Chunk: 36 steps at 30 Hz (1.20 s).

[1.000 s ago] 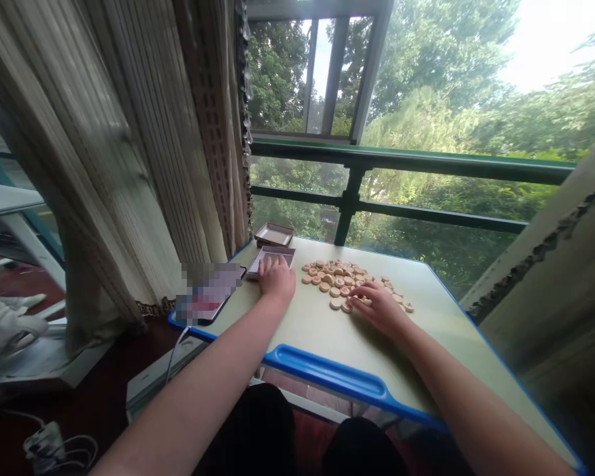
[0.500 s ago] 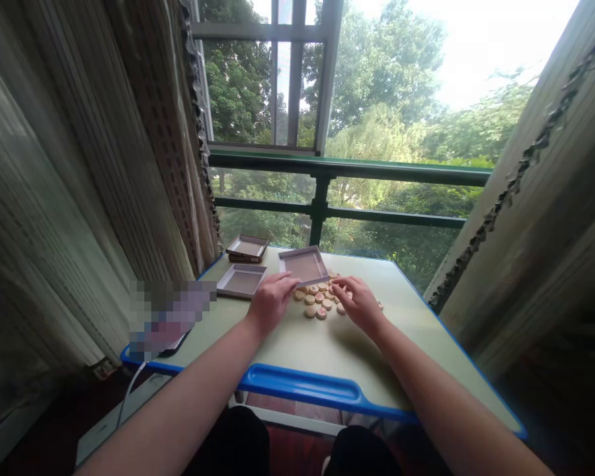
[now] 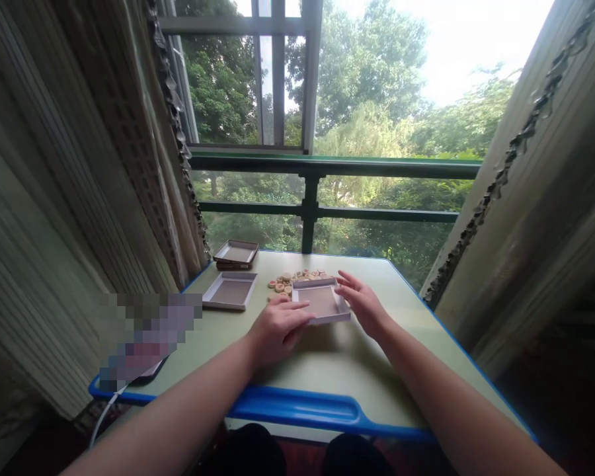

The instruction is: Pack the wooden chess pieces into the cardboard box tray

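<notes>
A shallow brown box tray is in front of me on the pale green table, lying on the near part of a heap of round wooden game pieces. My left hand grips the tray's near left corner with curled fingers. My right hand rests against the tray's right side, fingers stretched out and apart. Most of the pieces are hidden behind the tray.
A second empty tray lies to the left, and two stacked trays sit at the far left corner. A blurred-out device with a white cable lies at the near left. The table has a blue rim; a green railing and curtains surround it.
The left hand picked up a tray from the left and brought it over the pieces, then down toward me. The right hand left the pieces and moved to the tray's right side.
</notes>
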Tool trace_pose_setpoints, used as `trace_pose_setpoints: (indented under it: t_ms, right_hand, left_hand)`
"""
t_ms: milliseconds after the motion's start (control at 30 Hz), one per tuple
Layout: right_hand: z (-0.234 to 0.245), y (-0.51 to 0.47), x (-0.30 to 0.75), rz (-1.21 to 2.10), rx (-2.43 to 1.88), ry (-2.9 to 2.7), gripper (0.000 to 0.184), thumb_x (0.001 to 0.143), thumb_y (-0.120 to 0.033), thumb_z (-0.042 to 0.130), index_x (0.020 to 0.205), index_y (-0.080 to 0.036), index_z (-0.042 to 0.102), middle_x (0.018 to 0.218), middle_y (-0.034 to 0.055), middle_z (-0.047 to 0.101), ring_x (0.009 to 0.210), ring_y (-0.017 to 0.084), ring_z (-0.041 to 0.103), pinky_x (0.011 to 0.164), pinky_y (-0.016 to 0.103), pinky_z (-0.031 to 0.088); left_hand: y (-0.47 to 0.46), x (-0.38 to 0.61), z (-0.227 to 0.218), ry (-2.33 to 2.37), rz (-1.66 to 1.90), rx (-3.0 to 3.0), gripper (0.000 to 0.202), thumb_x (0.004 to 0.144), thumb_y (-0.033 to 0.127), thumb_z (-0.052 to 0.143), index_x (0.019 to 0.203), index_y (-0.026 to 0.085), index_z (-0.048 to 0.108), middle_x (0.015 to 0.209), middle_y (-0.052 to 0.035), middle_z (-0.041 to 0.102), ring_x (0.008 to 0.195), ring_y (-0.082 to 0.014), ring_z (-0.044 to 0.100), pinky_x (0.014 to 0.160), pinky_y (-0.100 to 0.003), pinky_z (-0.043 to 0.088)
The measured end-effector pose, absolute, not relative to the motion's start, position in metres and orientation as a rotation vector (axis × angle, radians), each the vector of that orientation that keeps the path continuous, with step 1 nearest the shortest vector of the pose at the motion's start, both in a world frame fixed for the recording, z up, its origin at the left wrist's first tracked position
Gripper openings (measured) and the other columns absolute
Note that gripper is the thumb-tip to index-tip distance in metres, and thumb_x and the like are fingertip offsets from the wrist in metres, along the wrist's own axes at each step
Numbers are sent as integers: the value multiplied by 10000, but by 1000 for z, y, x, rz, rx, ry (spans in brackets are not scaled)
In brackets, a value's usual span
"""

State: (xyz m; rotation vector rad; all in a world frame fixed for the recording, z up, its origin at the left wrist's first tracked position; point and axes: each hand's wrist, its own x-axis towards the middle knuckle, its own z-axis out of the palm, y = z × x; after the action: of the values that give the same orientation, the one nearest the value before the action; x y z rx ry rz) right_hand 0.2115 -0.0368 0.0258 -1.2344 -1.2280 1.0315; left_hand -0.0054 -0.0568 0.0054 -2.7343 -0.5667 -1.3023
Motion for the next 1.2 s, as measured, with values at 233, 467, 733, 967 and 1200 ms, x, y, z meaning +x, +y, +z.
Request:
trace_pose_setpoints:
  t_ms: [233, 467, 733, 967, 1200]
  right_hand:
    - [32, -41, 214, 894, -1419, -1505, 285, 631, -198, 574, 887, -145, 687, 936, 53, 682, 883, 192, 599, 801, 291, 446]
    - [35, -58, 204, 409, -1406, -2114, 229, 681, -118, 514, 795, -201, 694, 850, 37, 695, 808, 179, 601, 755, 291, 448]
    - [32, -64, 201, 169, -1331, -2462, 181, 694, -159, 542, 782, -214, 690, 768, 23, 669, 722, 155, 564, 667, 253, 419]
    - [31, -63, 204, 247, -1246, -2534, 206, 679, -147, 553, 812, -217, 693, 781, 13, 673, 730, 150, 568, 670, 244, 413]
    - [34, -62, 207, 319, -1225, -2539, 285, 647, -106, 548, 849, -233, 705, 809, 10, 668, 710, 139, 568, 636, 223, 408]
  left_hand:
    - [-55, -11, 7, -1045, -1653, -2585, 242, 836, 234, 463, 955, 167, 663, 920, -78, 704, 860, -180, 647, 802, -309, 489]
    - [-36, -13, 1, -1580, -1304, -2700, 215, 779, 303, 513, 683, 174, 655, 618, 7, 643, 532, -109, 518, 535, -233, 402]
    - [-46, -11, 4, -1418, -1022, -2998, 164, 716, 296, 568, 708, 160, 658, 651, -11, 619, 568, -110, 490, 556, -227, 375]
    - [-45, -12, 6, -1388, -973, -3103, 196, 714, 301, 576, 794, 159, 686, 691, -16, 605, 573, -106, 476, 550, -221, 370]
    - [-42, -15, 7, -1328, -945, -3119, 461, 877, 448, 348, 766, 159, 690, 724, -45, 617, 708, -141, 542, 681, -246, 399]
